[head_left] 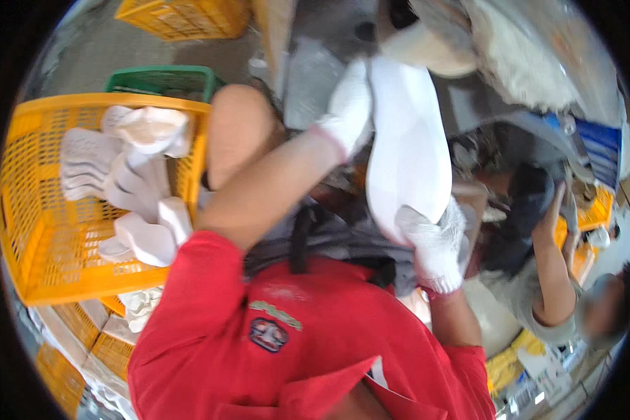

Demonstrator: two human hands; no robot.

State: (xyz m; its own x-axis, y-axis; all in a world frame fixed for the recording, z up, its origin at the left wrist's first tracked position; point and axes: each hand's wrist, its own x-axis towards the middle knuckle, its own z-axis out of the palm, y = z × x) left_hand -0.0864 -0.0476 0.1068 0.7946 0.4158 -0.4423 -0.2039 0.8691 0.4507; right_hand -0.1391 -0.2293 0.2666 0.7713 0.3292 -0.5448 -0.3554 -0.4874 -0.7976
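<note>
A long white insole (409,147), smooth and sole-shaped, stretches away from me above my lap. My left hand (350,105), in a white knit glove, grips its far left edge; the fingertips are partly hidden and blurred. At the near, rounded end, my right hand (437,241) is closed on it, also in a white knit glove, with fingers over the edge. Just past the insole's far end is a rounded cream-coloured part (430,52) of a machine. I cannot tell whether the two touch.
On my left, a yellow plastic crate (31,217) holds stacked white insoles (91,157). Behind it stands a green crate (164,72), and another yellow crate (182,15) lies farther off. A dusty plastic-like cover (539,49) hangs at upper right. Another person (556,280) works on the right.
</note>
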